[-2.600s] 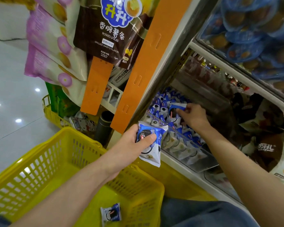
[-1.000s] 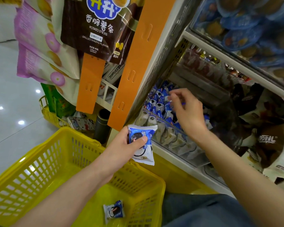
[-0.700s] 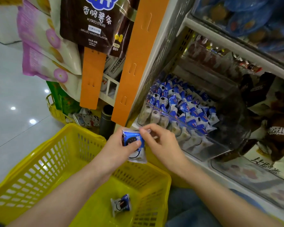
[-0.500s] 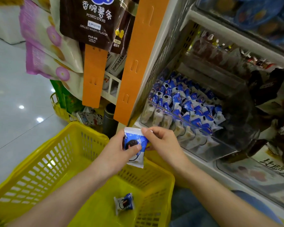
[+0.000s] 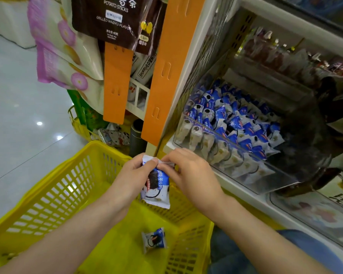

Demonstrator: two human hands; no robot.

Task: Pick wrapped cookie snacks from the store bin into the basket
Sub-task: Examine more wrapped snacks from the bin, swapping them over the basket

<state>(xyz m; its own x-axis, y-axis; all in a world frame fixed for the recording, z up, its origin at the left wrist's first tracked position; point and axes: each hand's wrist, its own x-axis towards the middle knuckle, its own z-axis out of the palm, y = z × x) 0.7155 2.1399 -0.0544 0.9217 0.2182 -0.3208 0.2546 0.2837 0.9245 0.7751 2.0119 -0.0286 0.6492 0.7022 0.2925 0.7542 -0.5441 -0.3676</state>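
A blue cookie pack (image 5: 156, 184) is held over the yellow basket (image 5: 48, 198), its top pinched by the curled fingers (image 5: 152, 161) of the left hand (image 5: 131, 178) and right hand (image 5: 192, 175).

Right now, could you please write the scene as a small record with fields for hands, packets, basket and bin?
Left hand: pinches the held packet at its top edge
Right hand: pinches the same top edge
Held packet: blue and white, above the basket
Basket: yellow, one loose packet on its floor
Bin: clear, holds many similar packets
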